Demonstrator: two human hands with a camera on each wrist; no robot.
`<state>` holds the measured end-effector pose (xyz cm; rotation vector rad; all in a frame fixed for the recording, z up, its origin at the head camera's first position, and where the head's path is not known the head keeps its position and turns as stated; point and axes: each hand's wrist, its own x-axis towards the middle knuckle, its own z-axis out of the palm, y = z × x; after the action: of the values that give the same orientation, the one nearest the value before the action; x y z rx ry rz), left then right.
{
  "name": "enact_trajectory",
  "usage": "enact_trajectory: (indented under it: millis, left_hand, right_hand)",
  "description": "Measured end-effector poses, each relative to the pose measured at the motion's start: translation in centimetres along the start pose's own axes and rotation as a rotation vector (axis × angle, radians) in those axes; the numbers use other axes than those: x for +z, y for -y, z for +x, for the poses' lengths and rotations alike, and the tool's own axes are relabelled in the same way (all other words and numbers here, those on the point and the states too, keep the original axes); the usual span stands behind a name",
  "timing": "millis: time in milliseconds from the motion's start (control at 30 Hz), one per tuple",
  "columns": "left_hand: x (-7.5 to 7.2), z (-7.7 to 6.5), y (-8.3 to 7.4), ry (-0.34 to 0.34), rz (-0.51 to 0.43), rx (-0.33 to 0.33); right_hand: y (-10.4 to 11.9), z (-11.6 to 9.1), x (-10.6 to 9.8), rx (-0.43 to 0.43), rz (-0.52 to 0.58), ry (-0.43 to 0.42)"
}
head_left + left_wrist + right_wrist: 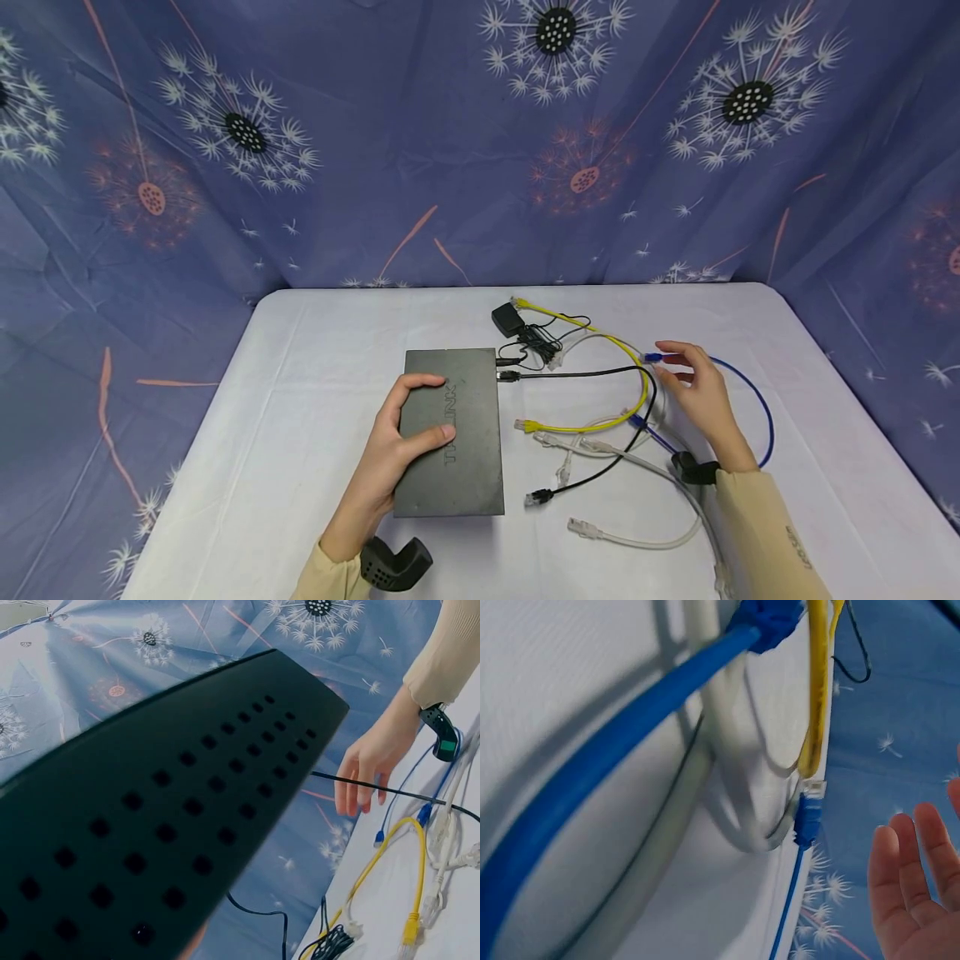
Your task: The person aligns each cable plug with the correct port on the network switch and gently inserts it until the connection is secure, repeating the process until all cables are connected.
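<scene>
Left wrist only: perforated box side (184,784)

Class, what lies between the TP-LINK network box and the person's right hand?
The head view shows the black Ethernet cable running from the TP-LINK network box towards the right hand, crossing the yellow Ethernet cable near a blue plug.

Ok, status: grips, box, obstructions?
Left grip holds gray box. Right grip empty, near a blue plug. Box's black cable attached, crossed by yellow cable.
</scene>
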<state>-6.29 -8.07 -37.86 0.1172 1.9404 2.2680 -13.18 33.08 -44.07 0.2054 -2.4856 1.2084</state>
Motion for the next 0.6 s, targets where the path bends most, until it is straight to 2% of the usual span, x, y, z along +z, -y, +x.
enact_trajectory:
  millis: [200,600]
  left_hand:
    - [0.0,0.0,0.0,0.003,-0.007,-0.003]
    - [0.0,0.0,0.2,0.005,-0.001,0.000]
  right_hand:
    - [-1.1,0.1,0.0,0.078,-0.022,0.073]
    - [-2.1,0.4,-0.1,0.121,0.001,0.152]
